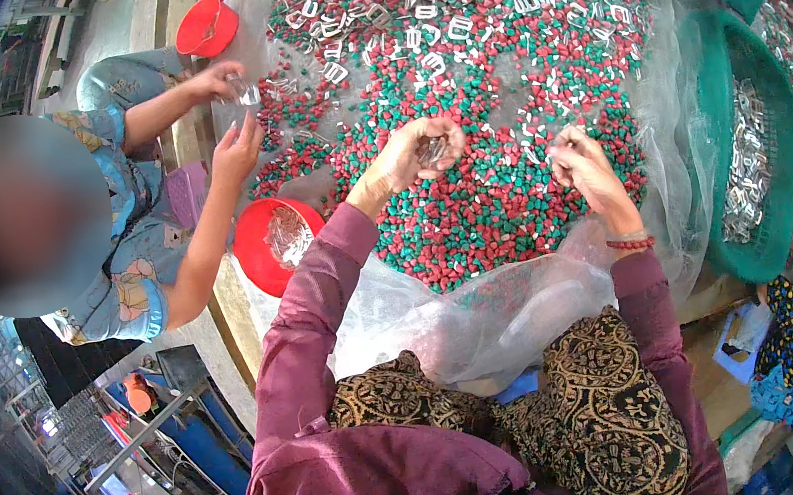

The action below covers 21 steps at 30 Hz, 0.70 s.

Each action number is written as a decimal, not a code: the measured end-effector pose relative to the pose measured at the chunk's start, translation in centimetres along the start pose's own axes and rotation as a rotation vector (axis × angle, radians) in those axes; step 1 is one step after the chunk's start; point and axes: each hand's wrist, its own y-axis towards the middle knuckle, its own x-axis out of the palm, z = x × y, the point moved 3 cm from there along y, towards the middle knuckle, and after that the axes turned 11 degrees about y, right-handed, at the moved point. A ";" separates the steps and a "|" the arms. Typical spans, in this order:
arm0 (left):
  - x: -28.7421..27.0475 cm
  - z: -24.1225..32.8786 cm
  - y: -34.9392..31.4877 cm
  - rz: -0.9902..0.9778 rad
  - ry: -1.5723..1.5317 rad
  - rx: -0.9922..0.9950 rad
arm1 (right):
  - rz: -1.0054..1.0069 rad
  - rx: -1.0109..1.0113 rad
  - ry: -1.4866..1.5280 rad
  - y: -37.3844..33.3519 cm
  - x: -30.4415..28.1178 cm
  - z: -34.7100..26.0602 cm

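Lying right of the red bowl point(250, 255), shiny pieces point(432, 150) are cupped by the nearer left hand point(409, 154) — the right hand point(588, 167) curled, contents unclear.

White mesh sheet point(514, 304) beneath scattered red and green pebbles point(474, 227) and silvery pieces point(525, 2)

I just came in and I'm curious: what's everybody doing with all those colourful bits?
The person's left hand is curled around some small metal pieces. Their right hand is over the red and green bits; I can't tell if it holds anything. Another person at the left handles something shiny. More metal pieces sit in the red bowl and green basket.
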 end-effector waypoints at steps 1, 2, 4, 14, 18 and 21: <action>0.9 0.6 0.6 0.012 0.080 -0.026 | 0.029 -0.038 -0.268 0.9 -1.3 1.3; 1.6 0.8 1.6 0.024 0.154 -0.053 | 0.058 -0.068 -0.539 1.6 -2.4 2.9; 2.5 1.0 3.9 0.070 0.492 -0.048 | 0.149 -0.282 -0.948 1.9 -1.6 3.9; 1.0 -4.0 7.5 0.175 2.124 0.355 | 0.077 -0.347 -1.160 1.9 0.1 5.5; 1.0 -4.3 6.8 0.244 2.032 0.319 | 0.227 -0.069 -0.356 1.0 -1.4 3.9; 1.4 -5.1 7.3 0.212 2.048 0.332 | 0.176 0.088 0.301 -1.1 -1.8 3.3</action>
